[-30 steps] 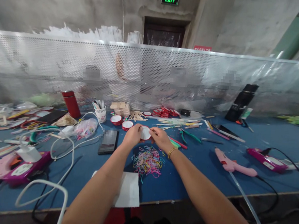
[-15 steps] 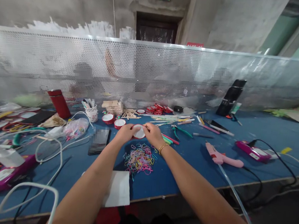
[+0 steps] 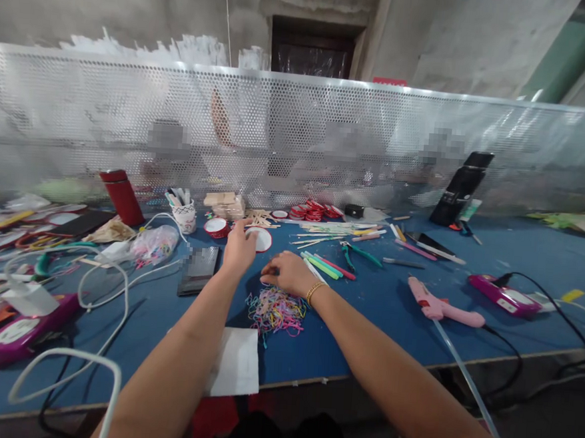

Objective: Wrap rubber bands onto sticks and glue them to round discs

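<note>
My left hand (image 3: pixel 241 247) has its thumb and fingers on the left edge of a round white disc with a red rim (image 3: pixel 259 240), gripping it above the blue table. My right hand (image 3: pixel 289 273), with a gold bracelet at the wrist, hovers at the upper edge of a pile of thin multicoloured loops (image 3: pixel 276 311). Its fingers are bent downward, and whether they pinch a loop is too small to tell. Left of the pile, a white sheet (image 3: pixel 237 362) lies at the table's front edge.
Red-rimmed discs (image 3: pixel 314 211), wooden sticks, coloured glue sticks (image 3: pixel 326 267) and green-handled pliers (image 3: pixel 363 255) lie behind my hands. A dark phone (image 3: pixel 198 271) and white cables are at left, a pink glue gun (image 3: pixel 441 306) at right. Perforated metal stands behind.
My right hand has let go of the disc and moved down to the loops. My left hand keeps the disc, now slightly further back and left. The view has shifted slightly.
</note>
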`<action>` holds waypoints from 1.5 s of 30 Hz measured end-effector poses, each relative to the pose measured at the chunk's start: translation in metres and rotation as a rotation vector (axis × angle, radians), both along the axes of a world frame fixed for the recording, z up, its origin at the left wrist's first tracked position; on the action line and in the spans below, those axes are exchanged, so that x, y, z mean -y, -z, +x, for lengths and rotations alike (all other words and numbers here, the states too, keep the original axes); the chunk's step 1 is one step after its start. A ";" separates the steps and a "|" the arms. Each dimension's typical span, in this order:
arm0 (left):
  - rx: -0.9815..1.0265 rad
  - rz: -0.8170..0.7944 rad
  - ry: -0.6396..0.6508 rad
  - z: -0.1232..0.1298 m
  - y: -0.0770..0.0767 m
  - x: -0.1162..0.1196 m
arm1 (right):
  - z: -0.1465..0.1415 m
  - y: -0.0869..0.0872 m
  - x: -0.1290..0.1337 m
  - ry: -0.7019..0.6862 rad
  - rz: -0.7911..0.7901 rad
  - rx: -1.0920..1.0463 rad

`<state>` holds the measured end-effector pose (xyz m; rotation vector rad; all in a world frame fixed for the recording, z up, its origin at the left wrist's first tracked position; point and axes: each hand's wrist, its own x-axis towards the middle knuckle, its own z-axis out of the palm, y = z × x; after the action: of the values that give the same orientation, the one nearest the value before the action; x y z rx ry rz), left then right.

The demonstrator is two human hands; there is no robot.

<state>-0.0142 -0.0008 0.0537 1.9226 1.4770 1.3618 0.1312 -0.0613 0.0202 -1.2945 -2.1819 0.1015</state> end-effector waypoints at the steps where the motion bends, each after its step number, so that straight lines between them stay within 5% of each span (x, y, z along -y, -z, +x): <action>1: -0.004 -0.005 -0.006 0.000 0.000 0.001 | -0.003 0.001 0.000 0.003 -0.001 0.026; 5: -0.037 -0.040 -0.021 -0.001 0.000 0.003 | -0.005 0.002 0.000 0.031 -0.011 -0.010; 14: -0.217 -0.103 0.161 -0.007 -0.008 0.008 | 0.013 -0.005 -0.003 -0.010 -0.155 -0.575; 20: -0.280 -0.119 0.345 0.002 -0.006 0.014 | 0.017 -0.005 -0.006 0.195 -0.043 -0.574; 24: -0.283 -0.167 0.453 0.005 -0.002 0.013 | 0.017 -0.005 -0.007 0.201 -0.034 -0.583; 31: -0.338 -0.105 0.327 0.002 -0.007 0.015 | 0.014 -0.003 -0.010 0.158 -0.084 -0.592; 38: -0.365 -0.124 0.176 0.000 -0.013 0.019 | 0.007 -0.014 -0.002 -0.111 -0.252 -0.746; 45: -0.295 -0.048 0.290 0.001 -0.011 0.014 | 0.012 -0.009 -0.009 -0.016 -0.223 -0.811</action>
<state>-0.0129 -0.0150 0.0644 2.2748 1.2714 0.9396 0.1430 -0.0525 0.0289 -1.0811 -1.5013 0.7546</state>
